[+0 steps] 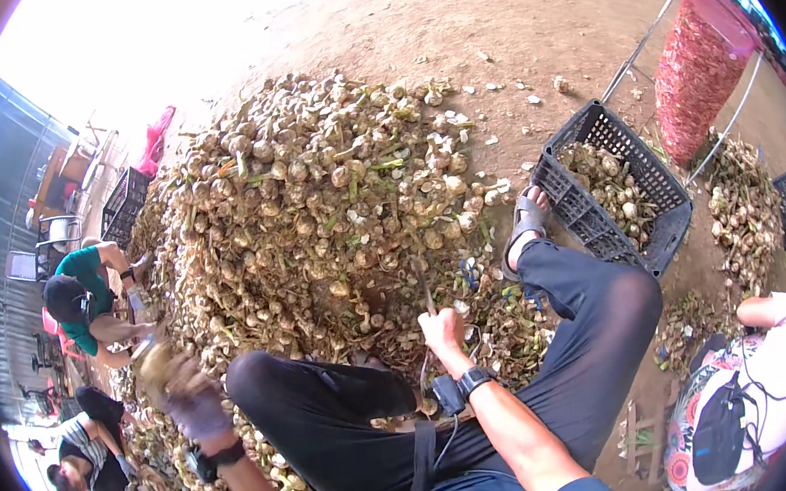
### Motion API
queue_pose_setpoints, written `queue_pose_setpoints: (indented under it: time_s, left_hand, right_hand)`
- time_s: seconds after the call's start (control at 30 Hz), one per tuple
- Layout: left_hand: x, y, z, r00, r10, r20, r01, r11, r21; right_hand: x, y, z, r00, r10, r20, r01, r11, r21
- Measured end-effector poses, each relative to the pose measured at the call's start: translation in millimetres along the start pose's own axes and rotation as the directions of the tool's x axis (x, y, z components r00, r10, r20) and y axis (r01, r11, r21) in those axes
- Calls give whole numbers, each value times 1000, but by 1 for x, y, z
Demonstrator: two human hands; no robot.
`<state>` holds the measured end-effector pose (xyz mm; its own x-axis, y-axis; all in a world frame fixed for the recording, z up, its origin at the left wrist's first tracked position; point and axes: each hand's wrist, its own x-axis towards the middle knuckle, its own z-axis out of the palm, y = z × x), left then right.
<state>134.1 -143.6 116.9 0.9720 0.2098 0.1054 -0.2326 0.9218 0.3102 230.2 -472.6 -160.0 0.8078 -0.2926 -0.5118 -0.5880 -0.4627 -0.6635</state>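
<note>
A broad heap of garlic bulbs (313,187) with dry stems spreads in front of me. My left hand (200,415), in a greyish glove, is out at the heap's left side. It is closed on a clump of garlic (163,370), smeared by motion, so the number of bulbs cannot be told. My right hand (443,331), bare, is between my knees, its fingers wrapped round a knife (428,296) whose narrow blade points away from me. Loose skins and cut stems (504,334) lie by that hand.
A black plastic crate (586,213) holding garlic stands beside my right foot. Behind it, a red mesh sack (700,69) hangs full on a metal frame. Co-workers sit left, one in a green shirt (88,291), and another person (769,381) at right. More garlic (743,210) lies beyond the crate.
</note>
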Motion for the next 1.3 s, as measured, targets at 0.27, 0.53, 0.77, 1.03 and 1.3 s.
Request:
queue_pose_setpoints:
  time_s: [0.27, 0.53, 0.77, 1.03, 1.3]
  left_hand:
    - [-106, 59, -116, 770, 502, -394, 47, 572, 819]
    - [78, -126, -261, 905, 41, -423, 419, -244, 875]
    - [146, -179, -382, 859, -376, -346, -186, -861, 473]
    - [135, -189, -349, 651, -318, -689, -38, -921, 389]
    - [164, -135, -182, 892, -205, -403, 399, -63, 915]
  right_hand:
    - [15, 18, -7, 999, 12, 32, -26, 893, 449]
    - [21, 27, 7, 994, 105, 21, -103, 891, 442]
    - [22, 35, 14, 999, 36, 31, -45, 922, 385]
    - [17, 9, 7, 991, 107, 78, -125, 950, 287]
    - [2, -30, -15, 995, -55, 87, -3, 828, 561]
